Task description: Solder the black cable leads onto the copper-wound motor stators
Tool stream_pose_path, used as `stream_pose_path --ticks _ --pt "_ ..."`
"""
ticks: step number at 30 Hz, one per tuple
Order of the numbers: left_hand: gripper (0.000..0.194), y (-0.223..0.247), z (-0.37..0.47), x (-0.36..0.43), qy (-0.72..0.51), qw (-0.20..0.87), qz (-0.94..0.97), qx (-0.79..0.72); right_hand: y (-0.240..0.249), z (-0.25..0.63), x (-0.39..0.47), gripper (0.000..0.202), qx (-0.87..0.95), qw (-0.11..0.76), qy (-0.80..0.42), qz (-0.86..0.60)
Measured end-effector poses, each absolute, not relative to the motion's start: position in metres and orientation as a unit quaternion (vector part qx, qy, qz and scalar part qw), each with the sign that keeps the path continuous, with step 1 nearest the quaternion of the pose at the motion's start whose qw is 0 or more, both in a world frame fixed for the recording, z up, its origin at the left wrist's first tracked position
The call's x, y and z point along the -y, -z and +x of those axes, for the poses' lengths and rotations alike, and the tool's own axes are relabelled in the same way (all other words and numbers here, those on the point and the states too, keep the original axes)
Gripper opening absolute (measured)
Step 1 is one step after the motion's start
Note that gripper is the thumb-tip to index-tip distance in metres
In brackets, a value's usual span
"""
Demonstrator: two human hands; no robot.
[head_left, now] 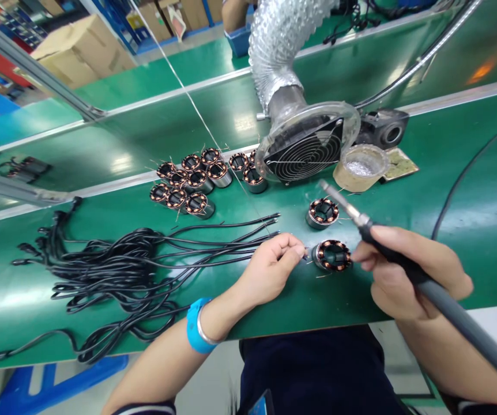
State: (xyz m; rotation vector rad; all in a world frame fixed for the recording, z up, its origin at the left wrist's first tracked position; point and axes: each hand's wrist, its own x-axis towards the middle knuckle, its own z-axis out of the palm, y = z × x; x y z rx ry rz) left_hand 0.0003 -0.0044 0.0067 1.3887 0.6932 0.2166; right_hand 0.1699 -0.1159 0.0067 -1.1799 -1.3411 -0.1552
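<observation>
My left hand point(272, 265) is pinched on the end of a black cable, just left of a copper-wound stator point(332, 255). In my right hand point(408, 271) is a soldering iron point(391, 253), its metal tip pointing up and left over the bench. The fingertips of that hand are close to the stator's right side. A second stator point(323, 213) stands behind the first, below the iron's tip. Several black cables point(145, 259) lie bundled at the left, their stripped ends toward my left hand.
Behind the hands are a round fume extractor fan point(309, 151) with a foil duct point(274, 52), a solder pot point(361, 167) and an iron stand point(382, 129). Several stators point(199, 180) stand grouped back left. A cardboard box point(82, 52) and a person's arm point(233, 14) are beyond.
</observation>
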Motion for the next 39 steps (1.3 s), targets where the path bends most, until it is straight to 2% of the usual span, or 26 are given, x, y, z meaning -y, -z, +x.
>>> stream_pose_path --ticks 2,6,9,13,15,22,24,30,34,39 --pt "0.026 -0.008 -0.001 0.002 -0.083 0.708 0.636 -0.295 -0.008 0.167 0.111 0.041 0.595 0.587 0.034 -0.547" --pt "0.03 -0.011 -0.004 -0.003 -0.059 0.708 0.653 -0.261 -0.011 0.161 0.099 0.023 0.68 0.484 -0.011 -0.55" --pt "0.03 -0.016 -0.006 -0.006 -0.043 0.679 0.693 -0.237 -0.01 0.16 0.096 0.024 0.698 0.475 0.0 -0.536" --pt "0.019 -0.027 -0.007 -0.008 -0.057 0.561 0.79 -0.242 -0.008 0.161 0.103 0.027 0.677 0.479 0.001 -0.559" --pt "0.021 -0.028 -0.006 -0.007 -0.069 0.544 0.793 -0.266 -0.008 0.161 0.106 0.028 0.68 0.472 -0.012 -0.561" --pt "0.04 -0.016 -0.002 -0.003 -0.011 0.786 0.537 -0.307 -0.003 0.151 0.105 0.035 0.674 0.479 0.007 -0.562" --pt "0.043 -0.016 -0.001 -0.001 0.012 0.824 0.472 -0.312 -0.003 0.148 0.106 0.034 0.659 0.482 0.013 -0.577" --pt "0.037 -0.017 0.004 0.006 -0.058 0.835 0.43 -0.337 -0.006 0.155 0.112 0.037 0.612 0.498 -0.001 -0.615" --pt "0.032 -0.014 0.004 0.01 -0.085 0.822 0.441 -0.351 -0.005 0.157 0.114 0.041 0.626 0.473 -0.051 -0.618" --pt "0.031 -0.012 0.005 0.014 -0.105 0.798 0.466 -0.368 0.002 0.154 0.113 0.036 0.614 0.483 -0.022 -0.624"
